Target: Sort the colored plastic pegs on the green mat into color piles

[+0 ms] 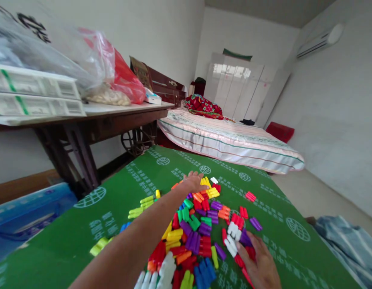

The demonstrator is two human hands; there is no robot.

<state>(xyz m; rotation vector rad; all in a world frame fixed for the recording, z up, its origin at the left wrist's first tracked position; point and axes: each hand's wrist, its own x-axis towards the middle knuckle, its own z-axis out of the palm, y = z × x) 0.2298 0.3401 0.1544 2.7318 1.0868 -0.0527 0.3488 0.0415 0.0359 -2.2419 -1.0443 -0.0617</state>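
A heap of small plastic building pieces (198, 228) in red, purple, green, yellow, orange, white and blue lies on a green table cover (162, 168). My left hand (192, 181) reaches across to the far edge of the heap, fingers curled down over yellow and orange pieces there. My right hand (261, 265) rests at the near right side of the heap, fingers spread flat, its fingertips touching white pieces (233, 237) and red ones. Stray red pieces (250, 196) and light green pieces (144, 204) lie apart from the heap.
A dark wooden table (120, 116) with plastic bags (92, 60) and white trays stands at the left. A bed (228, 140) with a striped cover lies beyond the green table. A blue box (26, 212) sits low left, blue cloth (348, 245) low right.
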